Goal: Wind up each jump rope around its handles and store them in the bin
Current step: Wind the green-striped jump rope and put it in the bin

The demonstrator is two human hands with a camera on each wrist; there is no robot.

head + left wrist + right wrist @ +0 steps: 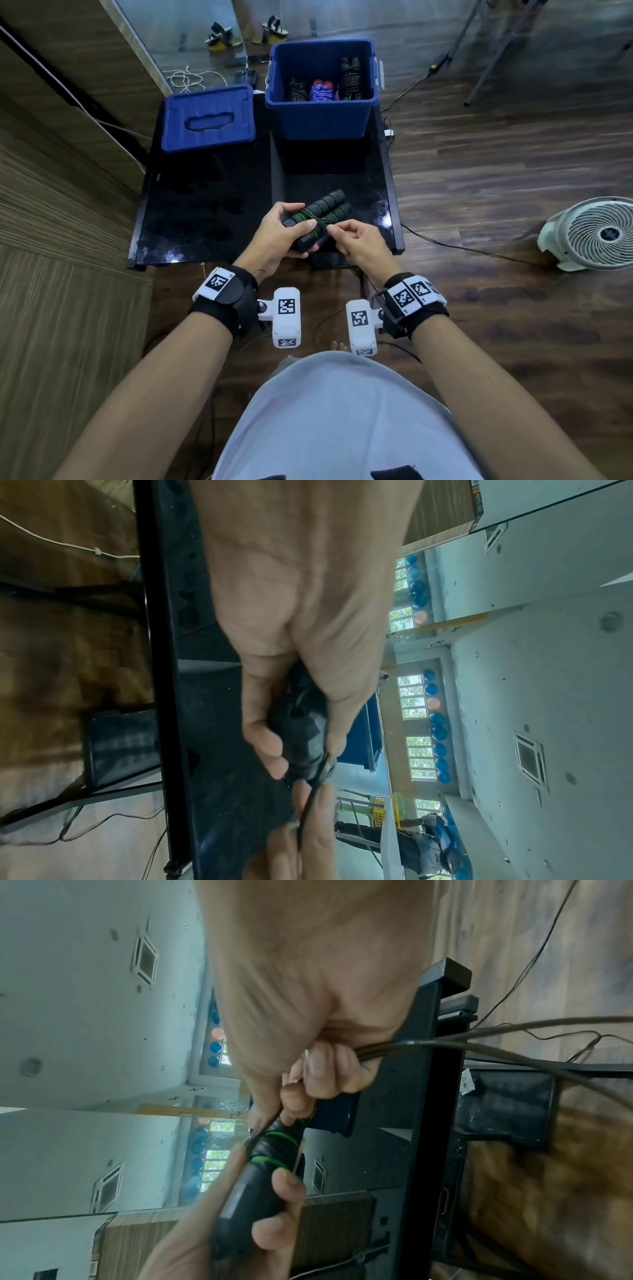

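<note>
Two black jump rope handles with green rings (320, 214) lie side by side in my left hand (281, 233), held over the near edge of the black table (205, 205). Thin black rope (317, 219) is wrapped across their middle. My right hand (346, 234) pinches the rope (411, 1042) just right of the handles (260, 1161), and loose rope trails down past my right wrist. The left wrist view has my left fingers (270, 748) curled around the dark handles (304, 731). The blue bin (322, 113) stands at the table's far right, with several wound ropes (322, 90) inside.
The bin's blue lid (209, 118) lies on the table's far left. A white fan (592, 233) stands on the wooden floor to the right. Cables (462, 246) run across the floor. A wooden wall panel (51, 171) borders the left side.
</note>
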